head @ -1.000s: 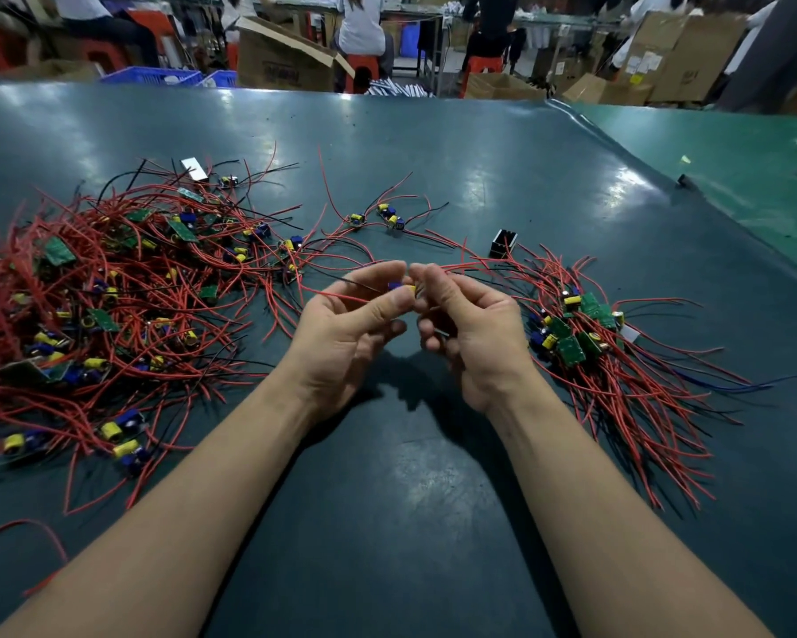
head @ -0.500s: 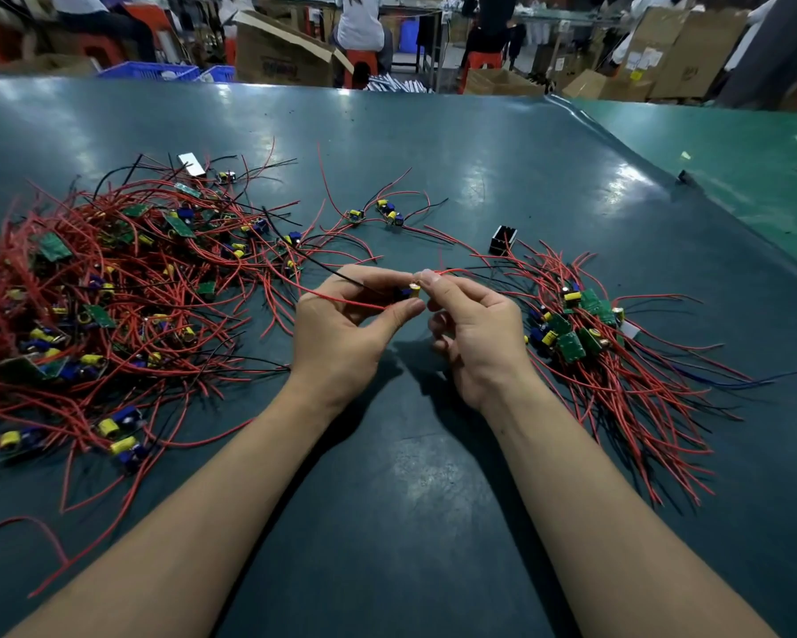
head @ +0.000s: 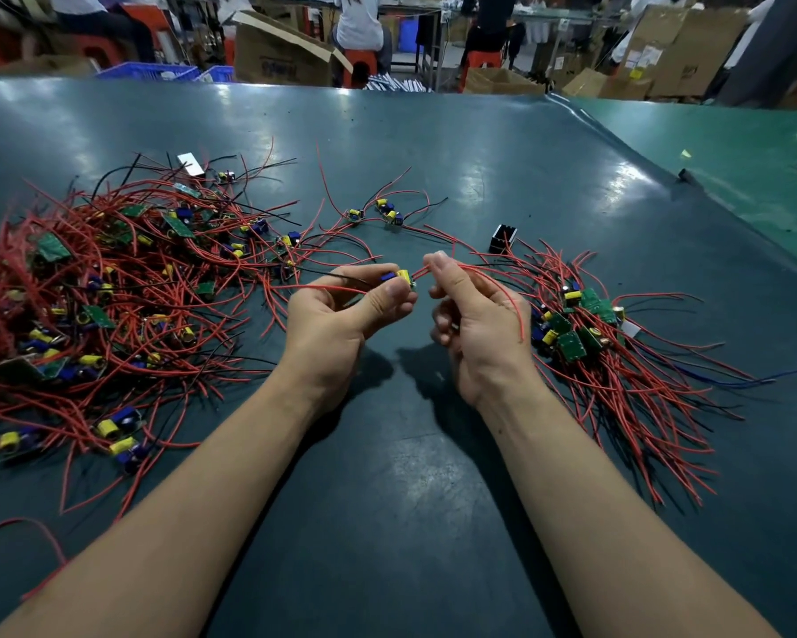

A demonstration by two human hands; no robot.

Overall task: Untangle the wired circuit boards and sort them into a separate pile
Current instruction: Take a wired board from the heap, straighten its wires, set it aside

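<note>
A big tangled heap of small green circuit boards with red and black wires [head: 111, 297] covers the table's left side. A smaller, combed-out pile of boards [head: 585, 329] lies at the right, its red wires trailing toward the near right. Between the two, my left hand [head: 341, 320] pinches one small board with a yellow and a blue part [head: 401, 278] between thumb and fingers. My right hand [head: 474, 324] pinches that board's red wires [head: 493, 280], which curve over the back of the hand.
The dark teal table [head: 387, 499] has a few loose boards [head: 378, 211] at its middle back and a small black box [head: 503, 238] near the right pile. A green table [head: 732, 177] adjoins on the right. Cardboard boxes, stools and seated people fill the background.
My hands have drawn a little apart. The board has come out between them, and the right hand has slid along its red wires away from the left hand.
</note>
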